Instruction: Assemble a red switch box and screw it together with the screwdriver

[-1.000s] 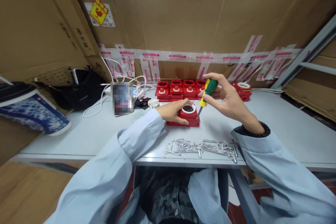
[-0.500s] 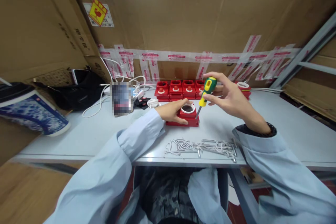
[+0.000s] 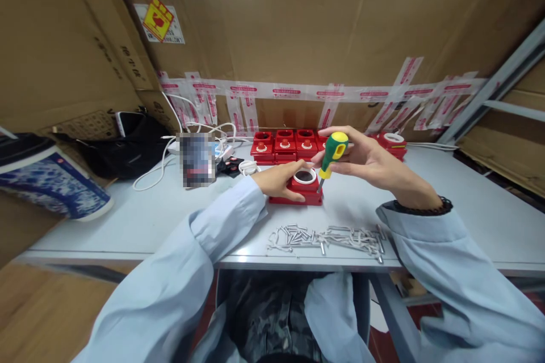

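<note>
Currently: my L hand [image 3: 281, 178] is clamped over the left side of the red housing [image 3: 298, 197], mid-table. My R hand [image 3: 370, 161] is closed round the screwdriver [image 3: 332, 151], tip at the housing's front-right corner. The housing stands apart from the screw pile [image 3: 327, 236] by the table's [image 3: 128, 241] front edge, and from the row of red units [image 3: 284, 145] behind.

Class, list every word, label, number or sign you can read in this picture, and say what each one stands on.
No text here is legible.
Yellow and red sticker on the cardboard wall: a warning-style sign, wording too small to read.
Red print along the tape strip: too small to read.
Black print on the left cardboard box: too blurred to read.
</note>
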Action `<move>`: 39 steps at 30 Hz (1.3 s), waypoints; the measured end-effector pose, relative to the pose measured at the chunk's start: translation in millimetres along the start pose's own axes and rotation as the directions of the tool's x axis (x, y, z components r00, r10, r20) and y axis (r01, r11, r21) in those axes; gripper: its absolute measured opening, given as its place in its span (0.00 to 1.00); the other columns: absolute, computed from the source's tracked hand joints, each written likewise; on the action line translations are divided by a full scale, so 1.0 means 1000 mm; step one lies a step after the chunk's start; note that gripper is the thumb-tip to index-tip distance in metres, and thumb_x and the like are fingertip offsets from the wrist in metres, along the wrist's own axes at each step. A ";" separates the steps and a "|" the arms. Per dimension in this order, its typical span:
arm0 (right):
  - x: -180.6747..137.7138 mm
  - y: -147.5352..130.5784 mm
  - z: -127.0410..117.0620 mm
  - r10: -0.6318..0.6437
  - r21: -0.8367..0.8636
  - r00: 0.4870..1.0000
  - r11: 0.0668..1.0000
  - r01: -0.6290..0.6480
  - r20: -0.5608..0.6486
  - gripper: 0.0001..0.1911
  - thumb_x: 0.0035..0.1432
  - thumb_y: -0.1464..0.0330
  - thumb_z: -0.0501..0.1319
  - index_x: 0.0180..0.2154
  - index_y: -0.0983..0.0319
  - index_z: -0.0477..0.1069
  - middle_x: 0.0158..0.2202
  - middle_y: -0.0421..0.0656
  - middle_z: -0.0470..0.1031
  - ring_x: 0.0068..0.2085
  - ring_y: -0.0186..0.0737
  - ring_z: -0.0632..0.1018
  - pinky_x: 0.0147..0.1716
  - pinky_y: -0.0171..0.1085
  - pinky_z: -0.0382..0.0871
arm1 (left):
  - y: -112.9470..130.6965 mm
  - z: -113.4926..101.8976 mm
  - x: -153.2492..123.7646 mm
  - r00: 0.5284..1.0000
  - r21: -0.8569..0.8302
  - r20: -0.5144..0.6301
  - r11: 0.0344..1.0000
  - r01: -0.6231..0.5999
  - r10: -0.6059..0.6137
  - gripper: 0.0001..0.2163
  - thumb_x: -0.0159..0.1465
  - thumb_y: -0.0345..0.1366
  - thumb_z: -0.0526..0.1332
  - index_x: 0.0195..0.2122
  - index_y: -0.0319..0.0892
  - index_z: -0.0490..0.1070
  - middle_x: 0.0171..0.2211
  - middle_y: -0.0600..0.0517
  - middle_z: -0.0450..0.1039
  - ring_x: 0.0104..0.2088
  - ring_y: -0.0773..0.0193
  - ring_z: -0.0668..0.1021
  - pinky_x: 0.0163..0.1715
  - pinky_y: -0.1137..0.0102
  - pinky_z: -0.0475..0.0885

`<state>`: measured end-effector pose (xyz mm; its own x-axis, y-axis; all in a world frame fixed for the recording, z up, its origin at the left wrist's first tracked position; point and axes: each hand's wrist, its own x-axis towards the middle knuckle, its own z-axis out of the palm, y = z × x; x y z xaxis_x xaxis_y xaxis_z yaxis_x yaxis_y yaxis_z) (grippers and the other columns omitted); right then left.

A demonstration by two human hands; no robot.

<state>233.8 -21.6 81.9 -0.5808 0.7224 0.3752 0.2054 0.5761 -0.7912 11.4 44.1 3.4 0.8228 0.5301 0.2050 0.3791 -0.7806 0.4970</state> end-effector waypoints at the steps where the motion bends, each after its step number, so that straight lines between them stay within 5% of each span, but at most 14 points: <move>1: 0.001 0.002 0.002 -0.012 -0.052 0.997 0.999 0.008 -0.080 0.26 0.54 0.61 0.64 0.54 0.54 0.60 0.39 0.41 0.74 0.41 0.42 0.78 0.42 0.43 0.75 | 0.000 0.000 0.000 1.000 -0.003 0.001 1.000 -0.009 0.009 0.35 0.53 0.47 0.68 0.58 0.43 0.55 0.59 0.41 0.63 0.57 0.51 0.70 0.56 0.58 0.66; 5: 0.005 0.014 0.021 -0.108 -0.330 0.895 0.943 -0.045 -0.432 0.28 0.51 0.62 0.67 0.52 0.53 0.61 0.31 0.38 0.68 0.30 0.38 0.74 0.29 0.39 0.73 | 0.000 0.000 0.000 1.000 -0.003 -0.004 1.000 -0.021 0.021 0.35 0.53 0.46 0.68 0.58 0.43 0.55 0.61 0.41 0.61 0.59 0.52 0.68 0.58 0.57 0.63; 8: 0.006 0.018 0.029 -0.129 -0.381 0.862 0.921 -0.079 -0.490 0.29 0.54 0.60 0.64 0.56 0.52 0.58 0.33 0.39 0.68 0.30 0.38 0.73 0.28 0.40 0.72 | 0.002 -0.001 0.000 1.000 0.002 0.000 1.000 -0.014 0.014 0.36 0.53 0.46 0.68 0.59 0.42 0.54 0.61 0.41 0.60 0.59 0.52 0.68 0.58 0.57 0.63; 10: 0.005 0.016 0.024 -0.097 -0.310 0.900 0.950 -0.044 -0.425 0.31 0.55 0.59 0.63 0.58 0.51 0.55 0.38 0.42 0.70 0.34 0.40 0.74 0.32 0.42 0.74 | 0.003 -0.001 0.000 1.000 -0.002 0.003 1.000 -0.018 0.018 0.36 0.53 0.46 0.67 0.59 0.42 0.54 0.61 0.41 0.60 0.59 0.51 0.68 0.58 0.58 0.64; 13: 0.002 0.010 0.006 -0.005 -0.050 0.995 0.999 0.001 -0.096 0.31 0.58 0.61 0.61 0.60 0.52 0.52 0.43 0.44 0.72 0.42 0.42 0.76 0.42 0.45 0.74 | 0.003 -0.001 0.001 1.000 -0.006 0.002 1.000 -0.015 0.015 0.37 0.53 0.46 0.67 0.60 0.42 0.54 0.60 0.40 0.61 0.58 0.50 0.69 0.56 0.58 0.65; 16: 0.001 0.007 -0.006 0.024 0.071 0.993 0.997 -0.032 0.116 0.25 0.57 0.63 0.62 0.55 0.56 0.59 0.41 0.44 0.75 0.43 0.42 0.77 0.47 0.47 0.72 | 0.003 -0.001 0.001 1.000 0.008 0.003 1.000 0.002 -0.002 0.37 0.52 0.47 0.68 0.59 0.41 0.55 0.56 0.40 0.66 0.54 0.50 0.72 0.53 0.58 0.67; 19: 0.002 0.008 -0.003 0.029 0.032 0.999 0.999 -0.028 -0.023 0.27 0.51 0.63 0.67 0.52 0.57 0.63 0.38 0.43 0.75 0.40 0.42 0.78 0.44 0.46 0.74 | 0.003 -0.001 0.000 1.000 0.008 0.001 1.000 -0.011 0.011 0.34 0.53 0.47 0.67 0.57 0.42 0.57 0.55 0.41 0.67 0.53 0.52 0.73 0.53 0.59 0.67; 24: 0.004 0.011 0.013 -0.033 -0.180 0.953 0.983 -0.023 -0.302 0.41 0.47 0.61 0.70 0.60 0.51 0.55 0.41 0.42 0.70 0.33 0.40 0.76 0.33 0.43 0.76 | 0.003 -0.001 -0.001 1.000 -0.002 -0.005 1.000 -0.015 0.015 0.35 0.53 0.46 0.68 0.58 0.43 0.56 0.58 0.41 0.64 0.56 0.52 0.70 0.55 0.59 0.65; 30: 0.006 0.019 0.024 -0.156 -0.409 0.865 0.911 -0.061 -0.477 0.28 0.50 0.61 0.66 0.51 0.53 0.60 0.31 0.37 0.65 0.28 0.36 0.72 0.27 0.38 0.72 | 0.001 0.000 0.000 1.000 -0.009 0.004 1.000 -0.018 0.018 0.36 0.53 0.46 0.68 0.59 0.42 0.55 0.61 0.40 0.61 0.59 0.51 0.68 0.58 0.58 0.63; 34: 0.005 0.014 0.013 -0.105 -0.361 0.929 0.932 -0.032 -0.355 0.29 0.53 0.60 0.65 0.54 0.52 0.58 0.37 0.39 0.68 0.37 0.39 0.75 0.38 0.43 0.75 | 0.001 -0.001 0.000 1.000 -0.018 0.004 1.000 -0.012 0.012 0.37 0.53 0.47 0.67 0.60 0.43 0.54 0.61 0.41 0.61 0.59 0.52 0.68 0.57 0.57 0.64; 36: 0.003 0.013 0.000 -0.061 -0.204 0.983 0.979 0.025 -0.175 0.32 0.55 0.62 0.64 0.58 0.51 0.54 0.42 0.41 0.70 0.43 0.41 0.75 0.45 0.46 0.73 | 0.003 -0.002 0.000 1.000 -0.021 0.008 1.000 0.002 -0.002 0.36 0.52 0.46 0.68 0.59 0.43 0.55 0.61 0.41 0.61 0.59 0.52 0.68 0.57 0.57 0.64; 39: 0.001 0.013 -0.015 -0.007 0.025 0.999 1.000 0.006 0.041 0.32 0.55 0.63 0.64 0.58 0.50 0.52 0.41 0.41 0.72 0.44 0.42 0.77 0.45 0.47 0.74 | 0.006 -0.003 0.000 1.000 -0.021 0.017 1.000 0.015 -0.014 0.35 0.53 0.45 0.68 0.58 0.43 0.56 0.61 0.42 0.60 0.59 0.52 0.68 0.57 0.58 0.63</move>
<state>247.8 -8.0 79.3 -0.6138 0.7022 0.3608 0.1818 0.5705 -0.8010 12.4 40.7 8.6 0.8244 0.5354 0.1833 0.3821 -0.7655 0.5176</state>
